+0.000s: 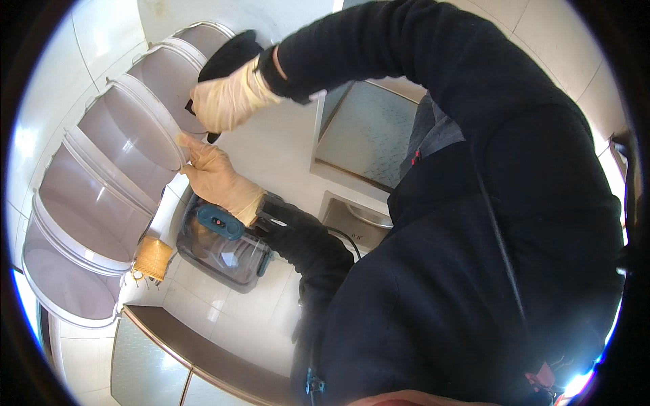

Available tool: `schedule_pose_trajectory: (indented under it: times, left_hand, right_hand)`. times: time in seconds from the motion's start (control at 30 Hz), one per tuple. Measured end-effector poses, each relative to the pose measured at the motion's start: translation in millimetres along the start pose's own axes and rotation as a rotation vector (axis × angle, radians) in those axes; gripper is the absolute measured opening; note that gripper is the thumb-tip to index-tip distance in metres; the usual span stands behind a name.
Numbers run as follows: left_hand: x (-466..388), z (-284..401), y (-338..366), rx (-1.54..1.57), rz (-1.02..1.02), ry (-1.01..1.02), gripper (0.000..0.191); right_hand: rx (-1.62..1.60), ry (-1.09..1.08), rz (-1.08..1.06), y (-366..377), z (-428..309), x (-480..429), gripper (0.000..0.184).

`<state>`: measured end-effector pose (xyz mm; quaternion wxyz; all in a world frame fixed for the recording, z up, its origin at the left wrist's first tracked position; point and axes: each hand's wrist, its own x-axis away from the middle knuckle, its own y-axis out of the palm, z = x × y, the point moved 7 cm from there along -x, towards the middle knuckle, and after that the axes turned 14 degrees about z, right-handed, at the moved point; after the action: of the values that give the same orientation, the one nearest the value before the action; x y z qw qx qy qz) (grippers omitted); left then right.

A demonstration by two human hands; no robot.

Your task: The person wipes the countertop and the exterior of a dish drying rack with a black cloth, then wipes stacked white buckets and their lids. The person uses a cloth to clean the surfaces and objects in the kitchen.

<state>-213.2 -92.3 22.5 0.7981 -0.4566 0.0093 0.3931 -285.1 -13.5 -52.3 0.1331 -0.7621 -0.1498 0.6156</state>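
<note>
My right hand point(233, 99), in a pale yellow glove, is closed around a black object point(231, 56); its kind cannot be told, since the hand hides its middle. Below it in the picture, my left hand point(218, 175), gloved likewise, pinches the rim of a pale plastic tub point(134, 127) between thumb and fingers. This tub is one of several open, round-rimmed tubs in a curved row, with rims touching or overlapping. Under my left wrist lies a clear, smoky plastic container point(228, 259) with a blue-green handle or latch point(220, 222).
A yellow woven-looking item point(153, 258) is beside the lower tubs. Glass-fronted cabinet doors point(152, 365) stand at the lower left. A frosted glass panel point(368, 132) and a metal fixture point(350, 223) are close to my body. White tiles line the wall point(96, 38).
</note>
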Motion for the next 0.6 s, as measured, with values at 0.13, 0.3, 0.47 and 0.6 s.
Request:
schedule_pose_trajectory:
  times: [0.13, 0.3, 0.47, 0.6]
  left_hand:
    - [-3, -7, -1, 0.029, -0.016, -0.004, 0.06]
    - [-2, 1, 0, 0.149, -0.051, -0.011, 0.055]
    - [6, -4, -7, -0.653, 0.038, 0.129, 0.063]
    - [-9, -22, 9, 0.648, -0.12, -0.277, 0.041]
  right_hand:
    - [0.055, 0.202, -0.174, -9, 42, -28, 0.017]
    - [-0.027, 0.206, -0.308, 8, 16, -30, 0.016]
    - [0.004, 0.137, -0.197, 12, 17, -13, 0.015]
    - [0.138, 0.254, -0.245, 31, 59, -50, 0.016]
